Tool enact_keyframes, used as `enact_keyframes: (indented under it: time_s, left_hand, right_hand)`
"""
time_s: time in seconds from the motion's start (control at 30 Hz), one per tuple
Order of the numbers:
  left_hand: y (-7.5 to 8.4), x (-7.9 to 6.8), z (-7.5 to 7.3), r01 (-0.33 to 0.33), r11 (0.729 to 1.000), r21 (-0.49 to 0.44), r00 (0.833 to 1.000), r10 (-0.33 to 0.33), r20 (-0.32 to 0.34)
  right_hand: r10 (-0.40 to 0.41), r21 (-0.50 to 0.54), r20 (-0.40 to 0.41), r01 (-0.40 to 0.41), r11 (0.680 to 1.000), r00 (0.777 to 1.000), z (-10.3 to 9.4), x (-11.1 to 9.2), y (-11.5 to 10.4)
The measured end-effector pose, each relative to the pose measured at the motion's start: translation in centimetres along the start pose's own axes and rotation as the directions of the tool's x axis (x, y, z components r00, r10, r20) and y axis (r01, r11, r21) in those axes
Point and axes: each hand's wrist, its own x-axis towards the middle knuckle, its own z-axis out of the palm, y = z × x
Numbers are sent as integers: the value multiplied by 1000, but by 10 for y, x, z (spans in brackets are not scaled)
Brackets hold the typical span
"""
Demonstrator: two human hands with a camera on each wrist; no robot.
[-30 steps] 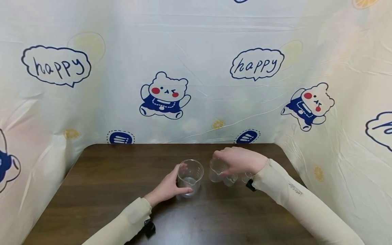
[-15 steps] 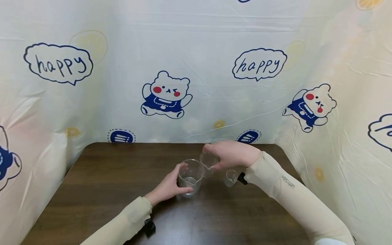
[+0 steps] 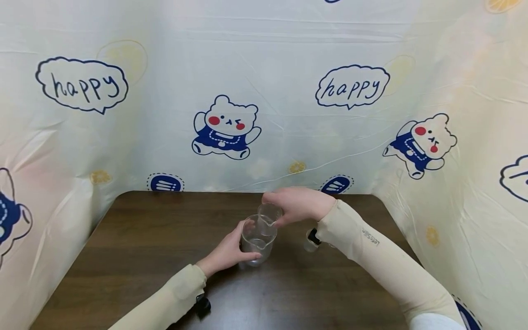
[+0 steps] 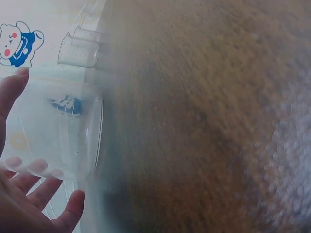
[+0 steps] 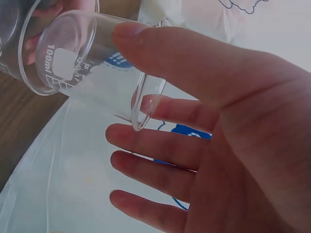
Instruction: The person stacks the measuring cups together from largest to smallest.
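My left hand (image 3: pixel 224 252) grips a large glass beaker (image 3: pixel 260 250) that stands upright on the table, thumb on the near side and fingers around the far side. By its rim, my right hand (image 3: pixel 303 205) pinches a smaller glass beaker (image 3: pixel 270 213) between thumb and index finger. White marking on this beaker (image 5: pixel 99 68) reads 100ml in the right wrist view. Its base overlaps the large beaker's mouth and appears to have entered it. The right hand's other fingers are extended, apart from the glass. Both beakers look free of contents.
A still smaller beaker (image 3: pixel 311 245) stands right of the large one, partly hidden by the black wrist camera (image 3: pixel 314 235). Two beakers (image 4: pixel 80 52) show beyond the left hand in the left wrist view. A patterned curtain (image 3: pixel 284 137) borders the brown table (image 3: pixel 136 256).
My right hand has lifted the 100ml beaker from beside the smaller ones and carried it left to the large beaker's mouth. The left hand has kept its hold in place.
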Motion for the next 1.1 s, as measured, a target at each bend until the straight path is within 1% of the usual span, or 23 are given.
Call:
enact_keyframes:
  time_s: [0.17,0.37,0.57,0.8,0.9,1.1]
  left_hand:
    - [1,0,0,2,1000,3,1000,-2,2]
    - [3,-1,0,23,1000,-10,1000,-23,16]
    - [2,0,0,22,1000,-12,1000,-22,17]
    - [-1,1,1,5,1000,7,1000,-5,-3]
    - [-1,1,0,17,1000,13,1000,-17,1]
    - [-1,0,0,29,1000,12,1000,-29,8]
  right_hand:
    - [-25,-38,0,25,999,1000,6,8,1]
    - [-18,-65,18,19,998,1000,16,17,1]
    - [-16,-53,19,17,998,1000,27,24,4]
    - [38,-34,60,-36,999,997,42,31,8]
    - [52,-37,83,-49,998,995,47,34,8]
    - [44,-36,99,-40,999,994,53,38,8]
